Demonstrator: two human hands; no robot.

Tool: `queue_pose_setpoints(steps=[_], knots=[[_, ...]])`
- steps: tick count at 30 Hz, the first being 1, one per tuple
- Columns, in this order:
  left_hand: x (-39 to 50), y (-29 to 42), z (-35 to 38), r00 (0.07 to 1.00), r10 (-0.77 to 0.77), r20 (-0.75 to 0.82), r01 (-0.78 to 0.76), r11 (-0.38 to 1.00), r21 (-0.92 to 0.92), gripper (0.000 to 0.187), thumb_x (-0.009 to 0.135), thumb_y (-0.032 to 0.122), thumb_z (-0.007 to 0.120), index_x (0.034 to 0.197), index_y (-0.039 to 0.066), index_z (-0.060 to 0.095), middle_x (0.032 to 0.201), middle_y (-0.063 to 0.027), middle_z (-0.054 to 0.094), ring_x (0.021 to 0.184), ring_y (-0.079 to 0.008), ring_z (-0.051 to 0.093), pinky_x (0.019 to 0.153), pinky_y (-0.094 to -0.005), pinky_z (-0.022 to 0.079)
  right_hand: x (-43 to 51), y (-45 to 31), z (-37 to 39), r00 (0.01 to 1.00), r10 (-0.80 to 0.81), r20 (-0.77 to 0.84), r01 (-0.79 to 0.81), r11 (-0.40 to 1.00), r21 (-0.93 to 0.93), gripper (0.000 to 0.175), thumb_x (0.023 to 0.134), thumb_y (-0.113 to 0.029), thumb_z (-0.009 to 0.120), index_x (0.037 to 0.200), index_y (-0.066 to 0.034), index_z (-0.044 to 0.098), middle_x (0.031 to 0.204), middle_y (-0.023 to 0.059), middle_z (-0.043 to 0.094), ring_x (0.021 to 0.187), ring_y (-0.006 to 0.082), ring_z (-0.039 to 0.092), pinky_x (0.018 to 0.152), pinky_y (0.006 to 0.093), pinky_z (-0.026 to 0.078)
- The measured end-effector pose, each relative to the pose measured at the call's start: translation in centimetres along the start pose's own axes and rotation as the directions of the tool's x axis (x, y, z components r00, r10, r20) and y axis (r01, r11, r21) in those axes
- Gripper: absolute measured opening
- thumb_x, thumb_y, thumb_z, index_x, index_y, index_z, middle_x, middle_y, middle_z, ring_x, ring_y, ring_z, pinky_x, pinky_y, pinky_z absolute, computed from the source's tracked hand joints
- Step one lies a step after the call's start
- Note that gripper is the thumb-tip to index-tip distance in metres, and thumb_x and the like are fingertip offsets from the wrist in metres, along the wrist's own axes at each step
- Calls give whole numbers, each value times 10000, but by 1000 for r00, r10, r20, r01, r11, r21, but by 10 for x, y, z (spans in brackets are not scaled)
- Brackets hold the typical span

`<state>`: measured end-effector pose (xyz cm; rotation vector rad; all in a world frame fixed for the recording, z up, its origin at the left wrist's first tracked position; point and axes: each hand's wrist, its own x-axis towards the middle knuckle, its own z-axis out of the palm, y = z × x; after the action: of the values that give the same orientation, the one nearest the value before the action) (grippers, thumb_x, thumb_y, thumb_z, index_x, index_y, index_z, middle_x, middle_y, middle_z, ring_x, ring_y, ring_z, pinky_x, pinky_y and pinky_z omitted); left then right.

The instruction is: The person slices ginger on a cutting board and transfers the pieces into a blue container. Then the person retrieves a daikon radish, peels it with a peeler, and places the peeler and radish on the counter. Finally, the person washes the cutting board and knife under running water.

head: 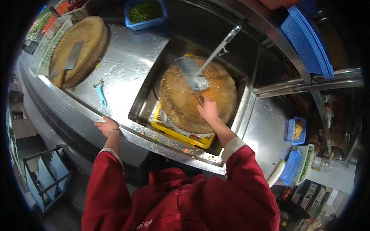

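Note:
My right hand [209,110] grips the wooden handle of a cleaver [186,69], its wet blade pointing away from me. Water runs from a faucet [233,34] and splashes onto the blade near the handle. Under the cleaver, a thick round wooden chopping block [180,95] sits in a steel sink [144,107], partly over a yellow plastic basket [173,132]. At the counter's front edge, left of the sink, my left hand [107,126] rests with nothing in it and its fingers apart. A blue-handled peeler [100,93] lies on the steel just beyond that hand.
Another round block [92,43] with a cleaver [74,55] on it stands at left, beside a white basket [55,43]. A blue tub of chopped greens [145,13] is at the back. Food scraps [186,150] dot the front rim. Blue trays [306,40] hang upper right.

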<state>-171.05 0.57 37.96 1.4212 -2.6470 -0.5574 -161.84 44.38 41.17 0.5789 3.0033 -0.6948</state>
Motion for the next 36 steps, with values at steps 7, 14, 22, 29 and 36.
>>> queue_pose_setpoints(steps=[7, 14, 22, 29, 36], knots=[[-1, -1, -1, 1000, -5, 13, 6, 999, -41, 807, 968, 533, 379, 1473, -65, 182, 1338, -292, 480, 1134, -458, 562, 952, -505, 468, 8, 13, 14, 994, 77, 74, -81, 995, 64, 336, 773, -209, 678, 1007, -9, 544, 818, 283, 654, 814, 466, 643, 743, 534, 525], [2, -3, 2, 1000, -5, 29, 6, 1000, -25, 816, 966, 545, 373, 1471, -67, 183, 1353, -288, 472, 1145, -452, 559, 952, -503, 463, 15, 16, 10, 992, 122, 29, -122, 993, -1, 400, 762, -226, 682, 1078, -17, 552, 834, 269, 661, 814, 452, 647, 735, 497, 526], [4, -5, 4, 1000, 7, 8, -7, 999, -40, 803, 967, 533, 384, 1463, -68, 191, 1330, -299, 488, 1139, -453, 561, 952, -510, 459, -20, 13, -35, 704, 60, 707, -701, -96, 706, 238, 1003, -322, 474, 1046, -93, 521, 629, -2, 384, 436, 72, 309, 334, 229, 226], [4, -4, 2, 1000, 24, 12, -24, 998, -55, 780, 965, 525, 397, 1438, -67, 212, 1292, -293, 512, 1110, -461, 571, 928, -516, 471, -30, 13, -35, 705, 85, 704, -683, -186, 706, 389, 1010, -457, 460, 928, -78, 494, 611, 33, 441, 379, 92, 326, 319, 232, 215], [2, -3, -1, 999, 26, 29, -24, 998, -62, 772, 971, 519, 399, 1433, -70, 207, 1288, -304, 504, 1124, -460, 561, 940, -517, 462, -27, 27, -34, 740, 37, 672, -657, -178, 733, 338, 1017, -403, 476, 918, -80, 499, 596, 40, 445, 366, 90, 330, 315, 224, 210]])
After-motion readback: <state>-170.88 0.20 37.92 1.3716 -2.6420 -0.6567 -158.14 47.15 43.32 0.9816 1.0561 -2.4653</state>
